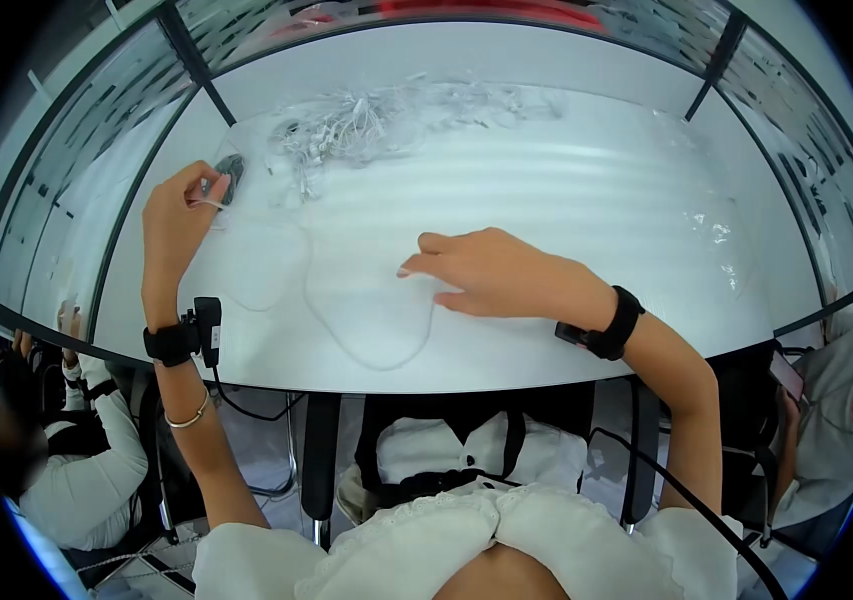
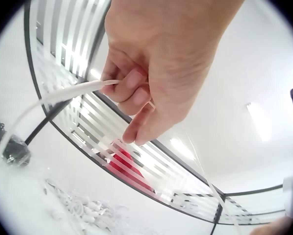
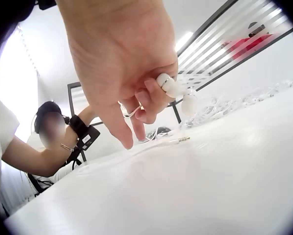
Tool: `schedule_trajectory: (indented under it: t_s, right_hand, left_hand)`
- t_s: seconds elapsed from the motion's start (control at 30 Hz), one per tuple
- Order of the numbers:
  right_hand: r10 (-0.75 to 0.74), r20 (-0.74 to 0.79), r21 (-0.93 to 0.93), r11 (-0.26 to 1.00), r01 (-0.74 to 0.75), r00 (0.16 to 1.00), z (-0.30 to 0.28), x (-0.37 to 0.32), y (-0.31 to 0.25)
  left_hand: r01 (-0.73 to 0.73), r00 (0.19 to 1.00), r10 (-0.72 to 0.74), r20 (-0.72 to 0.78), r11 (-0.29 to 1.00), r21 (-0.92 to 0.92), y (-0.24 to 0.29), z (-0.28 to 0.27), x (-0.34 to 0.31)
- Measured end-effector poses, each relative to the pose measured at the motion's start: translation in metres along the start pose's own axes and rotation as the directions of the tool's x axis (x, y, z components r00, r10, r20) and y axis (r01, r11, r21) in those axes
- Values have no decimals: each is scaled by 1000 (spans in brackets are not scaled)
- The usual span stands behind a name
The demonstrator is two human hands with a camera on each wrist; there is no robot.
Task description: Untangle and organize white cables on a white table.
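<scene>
The left hand pinches a white cable between its thumb and fingers. The right hand has some fingers curled and holds white earbuds, which stick out beside these fingers; its thumb stands apart from them. Between the two hands, a thin white cord lies in a loop on the white table. Just beyond the left hand's fingers there is a dark bundle. Farther ahead of both hands spreads a tangled pile of white cables.
</scene>
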State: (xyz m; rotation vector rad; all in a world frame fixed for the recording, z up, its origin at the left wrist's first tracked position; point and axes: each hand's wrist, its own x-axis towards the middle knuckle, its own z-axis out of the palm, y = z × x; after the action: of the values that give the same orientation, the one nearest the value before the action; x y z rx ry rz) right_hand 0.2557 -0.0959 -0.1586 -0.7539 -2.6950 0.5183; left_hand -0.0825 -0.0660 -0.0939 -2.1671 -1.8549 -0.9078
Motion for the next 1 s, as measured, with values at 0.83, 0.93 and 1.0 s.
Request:
schedule_trajectory:
  t_s: [0.83,0.93,1.0]
  right_hand:
    - [-42,32,-186,981,47,999,27,0,0]
    - [57,199,-115,993,-34,978,1,-19,11]
    - [156,267,-81,987,-139,951,-22,-36,18]
  left_hand:
    - [99,945,85,-315,844,526,-58,-15,-23]
    - [28,983,66,-172,868,496,-74,-4,-29]
    - [62,996,-28,-80,885,462,-81,2,-33]
